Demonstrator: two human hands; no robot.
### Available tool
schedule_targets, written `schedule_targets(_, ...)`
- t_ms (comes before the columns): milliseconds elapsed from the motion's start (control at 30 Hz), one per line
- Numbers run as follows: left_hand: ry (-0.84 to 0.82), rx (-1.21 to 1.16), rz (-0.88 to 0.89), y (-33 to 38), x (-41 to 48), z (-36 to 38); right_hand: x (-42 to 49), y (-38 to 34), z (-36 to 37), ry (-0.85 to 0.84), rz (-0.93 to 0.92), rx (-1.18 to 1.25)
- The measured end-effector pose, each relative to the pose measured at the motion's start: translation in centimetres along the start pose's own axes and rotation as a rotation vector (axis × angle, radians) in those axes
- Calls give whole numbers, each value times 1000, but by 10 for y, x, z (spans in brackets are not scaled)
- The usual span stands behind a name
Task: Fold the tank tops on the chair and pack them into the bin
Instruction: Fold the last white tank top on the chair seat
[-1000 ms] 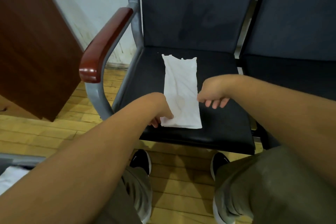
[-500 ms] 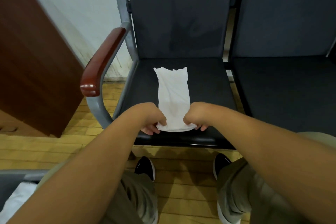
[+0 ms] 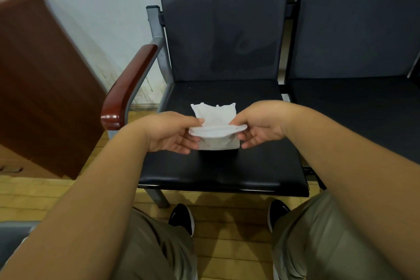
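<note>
Left hand [image 3: 169, 130] & right hand [image 3: 259, 124] pinching white tank top [image 3: 216, 120] edge, lifted above black chair [image 3: 227, 166] seat

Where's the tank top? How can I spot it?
Find the dark chair with the red-brown armrest. On its seat lies the tank top, its near edge pinched up by the left hand and right hand. It is the only white thing on the dark seats.

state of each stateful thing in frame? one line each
tank top: part-folded, near end lifted off the seat, far end lying flat on it.
left hand: pinches the left corner of the lifted end.
right hand: pinches the right corner of the lifted end.
chair: bears the far end of the tank top on its seat.
</note>
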State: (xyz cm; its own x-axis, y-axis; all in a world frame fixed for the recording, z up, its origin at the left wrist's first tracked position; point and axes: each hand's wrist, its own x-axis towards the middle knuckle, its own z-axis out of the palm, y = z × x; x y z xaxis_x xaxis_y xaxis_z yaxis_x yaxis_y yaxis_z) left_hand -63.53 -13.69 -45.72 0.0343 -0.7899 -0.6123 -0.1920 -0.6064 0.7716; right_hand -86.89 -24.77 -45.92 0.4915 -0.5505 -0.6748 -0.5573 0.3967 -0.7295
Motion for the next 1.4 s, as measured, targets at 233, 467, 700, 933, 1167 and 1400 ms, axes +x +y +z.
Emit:
schedule_targets(233,136,58,210,10,25,-12,27,-17,-21,-10,-109,318)
schedule_targets(467,509,106,229,18,87,-19,80,-33,-28,298,-217,-70)
schedule_targets(700,576,106,80,14,145,-28,124,-40,-22,396,-128,-336)
schedule_targets(933,597,270,-33,4,179,-30,156,-46,-21,398,38,-613)
schedule_targets(1167,601,270,-83,7,191,-26,171,-42,-17,464,72,-537)
schedule_targets(1400,536,87,-94,8,182,-23,162,-39,-16,458,-8,-443)
